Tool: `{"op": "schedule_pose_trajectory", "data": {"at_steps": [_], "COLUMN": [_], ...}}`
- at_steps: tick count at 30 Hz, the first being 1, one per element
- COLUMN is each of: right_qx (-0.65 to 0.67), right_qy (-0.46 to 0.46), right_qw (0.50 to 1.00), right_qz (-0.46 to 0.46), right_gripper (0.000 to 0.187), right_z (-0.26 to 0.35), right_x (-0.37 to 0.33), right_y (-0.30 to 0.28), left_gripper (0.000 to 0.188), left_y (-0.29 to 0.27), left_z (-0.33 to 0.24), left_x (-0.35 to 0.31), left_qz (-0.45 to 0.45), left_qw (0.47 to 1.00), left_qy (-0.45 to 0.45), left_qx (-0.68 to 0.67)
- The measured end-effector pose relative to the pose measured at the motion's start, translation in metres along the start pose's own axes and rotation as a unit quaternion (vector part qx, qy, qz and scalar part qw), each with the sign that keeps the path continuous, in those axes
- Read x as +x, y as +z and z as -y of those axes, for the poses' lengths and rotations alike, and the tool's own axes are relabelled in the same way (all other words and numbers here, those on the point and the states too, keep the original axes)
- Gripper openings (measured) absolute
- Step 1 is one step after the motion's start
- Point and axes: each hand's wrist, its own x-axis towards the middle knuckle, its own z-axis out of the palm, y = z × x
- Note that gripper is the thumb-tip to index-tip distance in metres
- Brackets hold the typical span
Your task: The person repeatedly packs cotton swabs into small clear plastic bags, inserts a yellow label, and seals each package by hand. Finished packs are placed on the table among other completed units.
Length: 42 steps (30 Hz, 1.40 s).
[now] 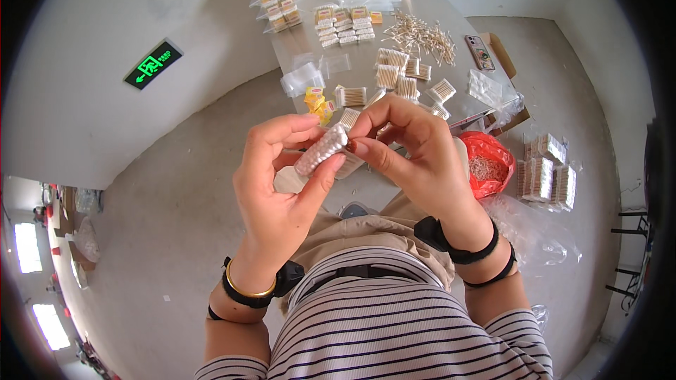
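Note:
A small pack of cotton swabs (322, 150) is up in front of my body, its white tips facing me. My left hand (271, 172) is closed around it, thumb on the near side and fingers behind. At the pack's upper right end, my right hand (415, 148) pinches its edge between thumb and forefinger; whether it grips clear wrapping there is too small to tell. Just beyond my hands, several bundles of cotton swabs (389, 76) lie on the metal table (292, 42), beside yellow cards (318, 103).
Loose swabs (422, 36), stacked packs (343, 26), clear bags (303, 79) and a phone (479, 52) lie on the table. On the right are a red bag of swabs (487, 167) and stacked bundles (541, 179). A green exit sign (153, 64) hangs on the left wall.

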Motion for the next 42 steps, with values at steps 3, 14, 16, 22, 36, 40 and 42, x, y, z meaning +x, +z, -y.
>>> {"op": "schedule_pose_trajectory", "data": {"at_steps": [3, 14, 16, 22, 36, 40, 42], "right_qx": [-0.017, 0.002, -0.002, 0.009, -0.017, -0.037, -0.032], "right_qy": [0.033, -0.031, -0.034, -0.017, -0.045, -0.045, -0.036], "right_qw": [0.999, 0.999, 0.999, 1.0, 0.998, 0.998, 0.998], "right_qz": [0.037, 0.002, 0.006, 0.005, 0.046, 0.033, 0.033], "right_gripper": [0.012, 0.011, 0.012, 0.012, 0.024, 0.018, 0.017], "right_z": [0.005, -0.001, 0.002, 0.003, 0.008, 0.016, 0.017], "right_x": [0.0, -0.003, -0.004, -0.009, -0.012, -0.013, -0.013], "right_y": [-0.003, 0.001, 0.003, 0.007, -0.002, -0.002, -0.002], "left_gripper": [0.044, 0.045, 0.046, 0.047, 0.057, 0.059, 0.059], "left_y": [-0.001, 0.0, -0.002, -0.001, -0.007, -0.008, -0.007], "left_z": [0.0, -0.003, -0.002, -0.007, -0.014, -0.012, -0.011], "left_x": [-0.001, -0.005, -0.006, -0.009, -0.008, -0.006, -0.006], "left_qz": [-0.003, -0.003, -0.001, -0.012, 0.012, 0.032, 0.022], "left_qw": [1.0, 1.0, 0.999, 0.997, 0.951, 0.95, 0.944], "left_qy": [-0.006, -0.008, -0.009, -0.02, -0.151, -0.152, -0.165], "left_qx": [-0.004, -0.014, -0.043, -0.074, -0.27, -0.271, -0.286]}}
